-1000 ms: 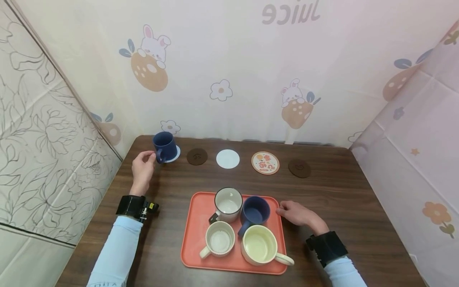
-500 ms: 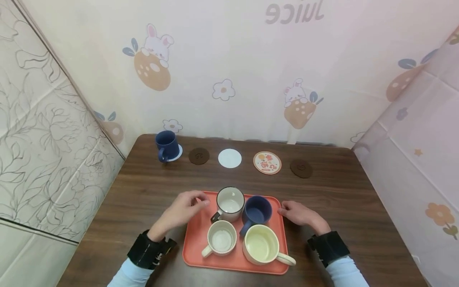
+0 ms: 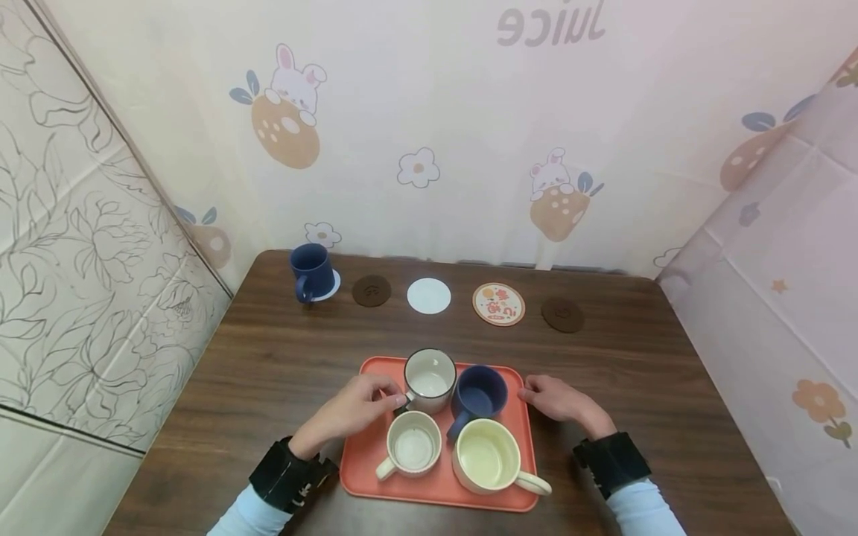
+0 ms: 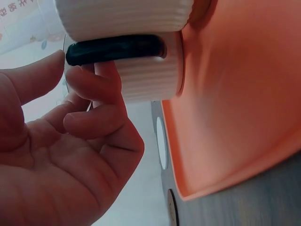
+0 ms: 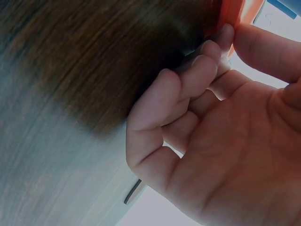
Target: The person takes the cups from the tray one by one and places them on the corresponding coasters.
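The left hand (image 3: 355, 406) reaches over the left side of a coral-red tray (image 3: 362, 476), its thumb and bent fingers gripping the black handle (image 4: 115, 49) of a ribbed white mug (image 3: 429, 378). That mug has a dark rim and stands upright on the tray, near the middle of its far edge. The right hand (image 3: 561, 398) pinches the tray's right edge between thumb and forefinger, its remaining fingers curled.

Across the back of the dark wooden table (image 3: 623, 357), from left to right: a navy mug (image 3: 311, 269) on a white round coaster (image 3: 335, 286), then a dark brown coaster (image 3: 372, 291), a plain white disc (image 3: 429, 295), a coaster with an orange print (image 3: 499, 304), and a second brown one (image 3: 562, 315).

On the tray, a small cream mug (image 3: 413, 443) sits in front of the gripped one, handle toward the near left. To the right, a blue mug (image 3: 480, 391) stands behind a wider pale yellow mug (image 3: 487, 455), whose handle juts past the tray's right edge.
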Motion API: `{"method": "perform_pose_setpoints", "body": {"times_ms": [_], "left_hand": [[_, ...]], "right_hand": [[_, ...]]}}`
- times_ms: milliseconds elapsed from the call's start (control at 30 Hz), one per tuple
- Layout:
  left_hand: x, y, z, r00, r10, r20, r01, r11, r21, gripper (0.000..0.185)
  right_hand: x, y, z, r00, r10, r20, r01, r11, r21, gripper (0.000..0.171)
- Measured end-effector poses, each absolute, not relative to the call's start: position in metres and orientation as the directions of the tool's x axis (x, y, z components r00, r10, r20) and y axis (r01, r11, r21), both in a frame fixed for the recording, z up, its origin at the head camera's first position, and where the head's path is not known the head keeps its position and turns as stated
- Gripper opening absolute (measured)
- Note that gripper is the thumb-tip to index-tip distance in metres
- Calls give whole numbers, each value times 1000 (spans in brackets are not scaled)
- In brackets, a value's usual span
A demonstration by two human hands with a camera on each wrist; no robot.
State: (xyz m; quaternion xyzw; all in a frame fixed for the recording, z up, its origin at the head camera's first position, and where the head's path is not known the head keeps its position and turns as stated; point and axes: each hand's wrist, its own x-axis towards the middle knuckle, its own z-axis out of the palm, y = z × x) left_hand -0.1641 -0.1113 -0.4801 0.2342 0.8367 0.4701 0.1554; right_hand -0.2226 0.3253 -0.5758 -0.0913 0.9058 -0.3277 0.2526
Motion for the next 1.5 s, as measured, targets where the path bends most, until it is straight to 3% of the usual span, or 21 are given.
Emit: {"method": "perform_pose_setpoints", "body": {"times_ms": [533,800,1067,1233,1500], "left_hand": [[-169,-114,-484,-836,540,-95,153,396,905,16],[-176,-116,-490,-757,637,-142,46,268,962,22],[-181,-117,-492,-723,673,-158,10,239,971,24],[-181,-117,-493,-718,680,-150,14,229,973,23],[-179,-116,-495,-733,668,-129,16,208,978,24]], "right_hand": [[-218,323,-564,-843,-361,-399,-17,759,-651,34],[-223,327,-574,-844,-358,-398,-19,763,-646,38],[-208,312,-533,-828,-406,-388,-47,738,-673,31],[-203,307,-521,-825,-415,-383,-45,725,-687,33],[-207,315,-536,-820,-432,-375,-69,726,-684,32]]}}
